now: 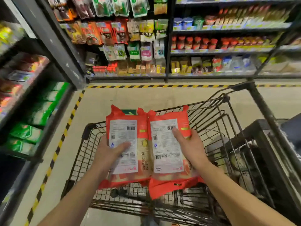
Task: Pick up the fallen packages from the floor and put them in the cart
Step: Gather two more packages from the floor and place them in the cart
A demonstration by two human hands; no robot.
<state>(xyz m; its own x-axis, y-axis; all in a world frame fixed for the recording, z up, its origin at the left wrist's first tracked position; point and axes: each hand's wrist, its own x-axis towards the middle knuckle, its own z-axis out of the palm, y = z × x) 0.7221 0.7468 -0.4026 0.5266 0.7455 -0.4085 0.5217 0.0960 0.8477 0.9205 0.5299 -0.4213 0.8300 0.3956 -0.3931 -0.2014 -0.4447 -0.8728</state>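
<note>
Both hands are grasping. Our left hand (110,152) holds the left red package (123,128), thumb laid across its white label. Our right hand (191,148) holds the right red package (164,142) the same way, with fingers curled round its outer edge. The two packages sit side by side with their inner edges meeting, label side up, over the basket of the wire shopping cart (87,129) and not yet resting in it.

We judge this to be the placing step. To do it well we should lower both packages flat and level toward the basket floor, keep their far ends clear of the front rim, and loosen our thumbs only once the wire takes the weight. Their near ends droop limply, so we expect the packs to bend, and a low release suits them better than a drop.
</note>
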